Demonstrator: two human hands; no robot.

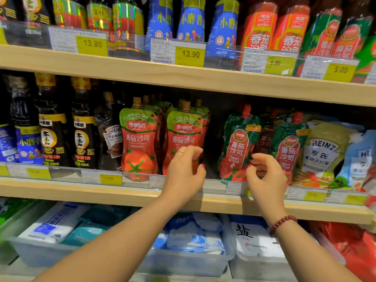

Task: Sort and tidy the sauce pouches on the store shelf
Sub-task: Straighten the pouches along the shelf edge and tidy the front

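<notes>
Middle shelf, ketchup pouches: red row half squared, green row leaning.

The left red ketchup pouch [139, 139] stands face-out, likely for its label. Your left hand [183, 171] grips the right red ketchup pouch [184, 131] low down, fingers curled round it, probably to straighten it. Past a gap, the green ketchup pouch [237, 143] tilts. Your right hand [266, 178] hovers before it, fingers half-curled; contact unclear.

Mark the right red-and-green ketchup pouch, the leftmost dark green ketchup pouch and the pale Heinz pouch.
Right red-and-green ketchup pouch [183, 137]: head view, label centre.
Leftmost dark green ketchup pouch [238, 151]: head view, red label.
Pale Heinz pouch [323, 146]: head view, logo.
</notes>
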